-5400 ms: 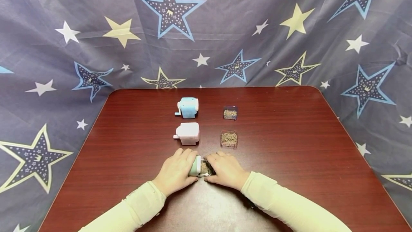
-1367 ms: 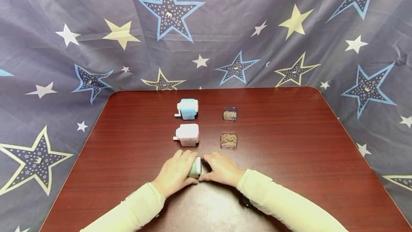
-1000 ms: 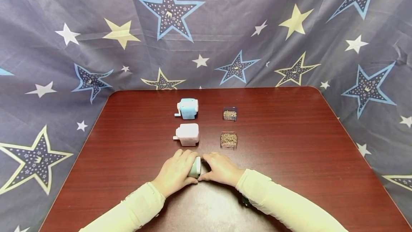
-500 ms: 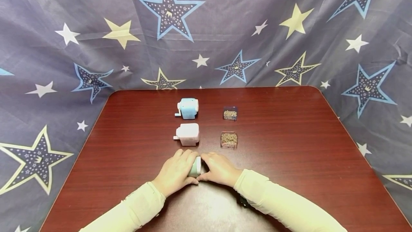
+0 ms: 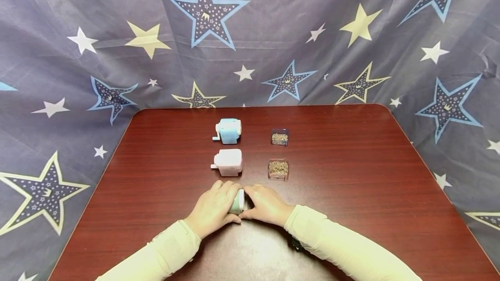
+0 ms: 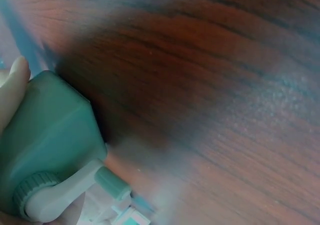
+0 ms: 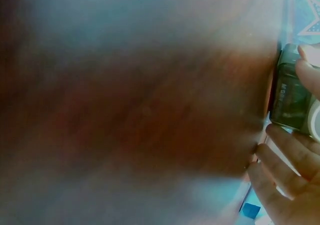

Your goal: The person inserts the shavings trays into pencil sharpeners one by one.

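Observation:
My left hand (image 5: 213,207) grips a green crank pencil sharpener (image 5: 236,202) from behind and above, near the front middle of the table. In the left wrist view its crank handle (image 6: 75,190) points toward the camera, with a thumb or finger on the green body. My right hand (image 5: 267,205) holds the sharpener's white-rimmed front, thumb at the near edge and fingers at the far edge. The right wrist view shows a dark see-through shavings drawer (image 7: 290,102) sitting in that front, between thumb and fingers. My palms hide much of the sharpener.
Behind the hands stand a pink crank sharpener (image 5: 228,162) and, farther back, a blue one (image 5: 228,131). To their right lie two see-through drawers of shavings, a red-edged drawer (image 5: 278,169) and a blue-edged drawer (image 5: 279,137). A star-patterned cloth (image 5: 250,34) hangs beyond the table (image 5: 351,164).
Over five seconds ago the shavings drawer stuck out between my hands; it has gone into the green sharpener as my right hand moved left. Within the last second my hands have barely moved.

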Demonstrator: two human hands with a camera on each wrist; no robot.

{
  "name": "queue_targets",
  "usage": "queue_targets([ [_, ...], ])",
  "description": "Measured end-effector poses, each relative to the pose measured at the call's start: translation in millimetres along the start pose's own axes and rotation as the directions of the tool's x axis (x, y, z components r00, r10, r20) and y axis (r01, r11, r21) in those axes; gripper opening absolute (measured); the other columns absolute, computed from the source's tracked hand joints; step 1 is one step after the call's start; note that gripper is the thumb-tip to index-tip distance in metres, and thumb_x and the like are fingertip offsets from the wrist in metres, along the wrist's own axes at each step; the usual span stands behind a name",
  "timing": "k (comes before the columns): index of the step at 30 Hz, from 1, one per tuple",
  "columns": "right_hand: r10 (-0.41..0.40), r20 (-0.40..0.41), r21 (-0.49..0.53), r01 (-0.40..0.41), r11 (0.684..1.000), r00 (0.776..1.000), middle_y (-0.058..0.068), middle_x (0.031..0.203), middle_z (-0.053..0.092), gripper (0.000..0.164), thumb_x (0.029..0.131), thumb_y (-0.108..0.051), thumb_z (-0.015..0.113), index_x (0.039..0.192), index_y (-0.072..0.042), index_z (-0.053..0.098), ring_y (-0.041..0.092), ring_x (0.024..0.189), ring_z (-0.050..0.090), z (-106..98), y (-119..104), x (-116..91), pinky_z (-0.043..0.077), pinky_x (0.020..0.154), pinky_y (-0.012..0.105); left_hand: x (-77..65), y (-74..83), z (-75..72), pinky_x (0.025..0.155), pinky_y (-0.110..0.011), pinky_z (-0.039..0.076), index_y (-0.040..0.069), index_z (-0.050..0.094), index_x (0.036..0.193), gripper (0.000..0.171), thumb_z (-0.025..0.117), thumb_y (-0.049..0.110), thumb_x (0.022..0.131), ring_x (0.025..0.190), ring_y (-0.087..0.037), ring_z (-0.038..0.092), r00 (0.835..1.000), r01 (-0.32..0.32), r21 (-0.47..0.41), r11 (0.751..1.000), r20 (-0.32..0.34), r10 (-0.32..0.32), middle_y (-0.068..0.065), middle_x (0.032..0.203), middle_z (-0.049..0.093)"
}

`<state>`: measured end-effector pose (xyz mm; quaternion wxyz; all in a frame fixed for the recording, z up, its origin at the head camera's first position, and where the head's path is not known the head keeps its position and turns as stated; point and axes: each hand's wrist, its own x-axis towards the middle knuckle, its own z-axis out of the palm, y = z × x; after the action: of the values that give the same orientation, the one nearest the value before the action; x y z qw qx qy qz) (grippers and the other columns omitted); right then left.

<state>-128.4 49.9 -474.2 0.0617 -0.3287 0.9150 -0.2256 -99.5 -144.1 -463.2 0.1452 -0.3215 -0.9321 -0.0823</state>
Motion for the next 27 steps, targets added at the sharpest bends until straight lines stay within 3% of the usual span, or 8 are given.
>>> queue_targets([
  [14, -0.044, 0.084, 0.036, 0.041, 0.999, 0.995, 0.01, 0.123, 0.068, 0.071, 0.078, -0.037, 0.082, 0.136, -0.006, 0.056, 0.024, 0.113, 0.063, -9, 7, -1, 0.05, 0.1, 0.037, 3.9, 0.3, -6.2, 0.068, -0.038, 0.054, 0.011, 0.056, 0.122, 0.085, 0.082, 0.064, 0.06, 0.095, -0.024, 0.059, 0.998, 0.008, 0.042, 0.999, 0.069, -0.011, -0.003, 0.11, 0.063],
  [21, -0.063, 0.071, 0.074, 0.057, 0.996, 0.996, 0.015, 0.124, 0.066, 0.071, 0.08, -0.033, 0.081, 0.137, -0.003, 0.054, 0.027, 0.113, 0.063, -19, 13, -3, 0.05, 0.1, 0.041, 7.5, 1.3, -12.5, 0.068, -0.038, 0.053, 0.011, 0.058, 0.123, 0.084, 0.076, 0.069, 0.065, 0.094, -0.024, 0.06, 1.0, -0.008, 0.099, 0.995, 0.029, 0.005, -0.004, 0.109, 0.065],
  [27, -0.048, 0.048, 0.064, 0.045, 0.997, 0.998, 0.01, 0.122, 0.068, 0.065, 0.082, -0.036, 0.08, 0.135, -0.005, 0.056, 0.025, 0.114, 0.063, -30, 17, -4, 0.05, 0.099, 0.041, 13.0, 1.5, -18.5, 0.067, -0.035, 0.053, 0.012, 0.059, 0.124, 0.079, 0.07, 0.071, 0.073, 0.091, -0.021, 0.06, 1.0, -0.023, 0.105, 0.994, 0.007, 0.022, -0.003, 0.104, 0.066],
])
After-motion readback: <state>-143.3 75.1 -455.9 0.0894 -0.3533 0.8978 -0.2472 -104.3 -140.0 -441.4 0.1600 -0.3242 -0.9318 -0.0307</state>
